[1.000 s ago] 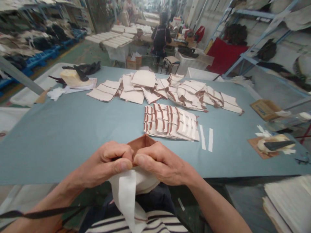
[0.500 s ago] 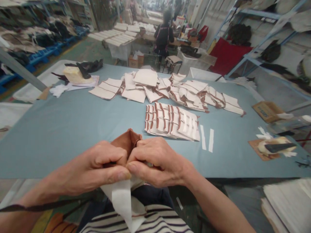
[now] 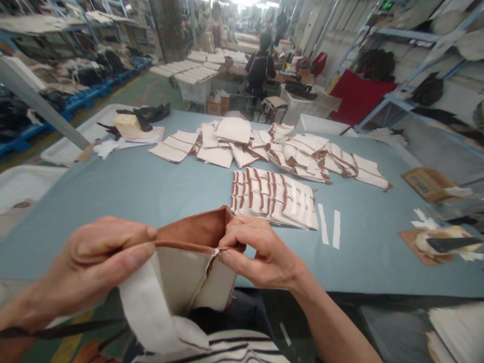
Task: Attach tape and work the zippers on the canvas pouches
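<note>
Between my hands, just in front of the table edge, is a sewn pouch-like piece point(image 3: 177, 282), off-white on the outside with a brown lining and brown edge. My left hand point(image 3: 113, 249) is closed on its left rim, with a wide white strip point(image 3: 147, 307) hanging below the thumb. My right hand point(image 3: 257, 247) pinches the rim at a seam on the right. The opening faces up and away, showing the brown inside point(image 3: 196, 227). The lower part hangs over my lap.
Beyond my hands lies a row of overlapping sewn pieces point(image 3: 272, 196), with two white strips point(image 3: 336, 229) beside it. A loose heap of similar pieces point(image 3: 234, 131) lies farther back. Pots with black brushes point(image 3: 132, 126) stand left and right; a cardboard box point(image 3: 427, 184) is at right.
My hands have moved apart, the left one going left, stretching the rim between them. More of the brown lining and the off-white side now shows.
</note>
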`<state>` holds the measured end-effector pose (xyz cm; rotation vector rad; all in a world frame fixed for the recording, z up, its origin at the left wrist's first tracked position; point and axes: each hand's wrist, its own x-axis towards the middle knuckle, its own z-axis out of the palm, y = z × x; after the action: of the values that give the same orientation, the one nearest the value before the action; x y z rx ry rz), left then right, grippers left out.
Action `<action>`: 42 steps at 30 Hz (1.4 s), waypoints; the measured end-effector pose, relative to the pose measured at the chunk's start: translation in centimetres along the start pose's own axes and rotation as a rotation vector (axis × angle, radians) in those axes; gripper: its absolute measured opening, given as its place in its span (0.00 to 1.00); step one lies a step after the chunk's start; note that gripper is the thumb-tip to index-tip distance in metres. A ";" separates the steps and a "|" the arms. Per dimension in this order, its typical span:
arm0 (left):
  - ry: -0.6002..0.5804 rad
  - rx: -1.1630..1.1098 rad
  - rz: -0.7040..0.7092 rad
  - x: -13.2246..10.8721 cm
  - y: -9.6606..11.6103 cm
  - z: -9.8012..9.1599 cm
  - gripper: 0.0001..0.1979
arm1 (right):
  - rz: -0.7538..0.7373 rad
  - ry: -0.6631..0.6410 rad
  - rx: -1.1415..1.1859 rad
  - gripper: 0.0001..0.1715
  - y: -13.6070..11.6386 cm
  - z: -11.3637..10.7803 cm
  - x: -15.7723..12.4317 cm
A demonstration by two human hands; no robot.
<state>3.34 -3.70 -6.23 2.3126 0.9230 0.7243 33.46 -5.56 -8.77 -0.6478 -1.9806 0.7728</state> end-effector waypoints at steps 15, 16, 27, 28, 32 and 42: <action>-0.146 -0.013 0.273 6.7 3.5 -0.7 0.05 | 0.141 -0.184 -0.021 0.11 -2.1 -3.2 3.9; -0.150 -0.001 0.275 6.9 3.7 -0.6 0.07 | 0.166 -0.170 -0.002 0.11 -2.1 -3.1 3.8; -0.169 0.142 0.250 7.2 5.7 0.7 0.10 | 0.168 -0.094 -0.163 0.12 -2.0 -2.6 3.3; -0.163 0.166 0.236 7.0 5.8 0.8 0.11 | 0.149 -0.082 -0.196 0.12 -2.0 -2.6 3.2; -0.142 0.166 0.175 6.7 5.8 1.5 0.14 | 0.088 -0.055 -0.225 0.08 -1.9 -2.5 3.0; -0.141 -0.171 0.020 6.0 3.6 2.7 0.10 | 0.092 -0.009 -0.066 0.11 -0.2 -0.6 2.2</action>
<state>10.40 -2.29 -4.14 2.1936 0.7465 0.6139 32.94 -4.01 -7.18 -0.7800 -2.0023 0.7693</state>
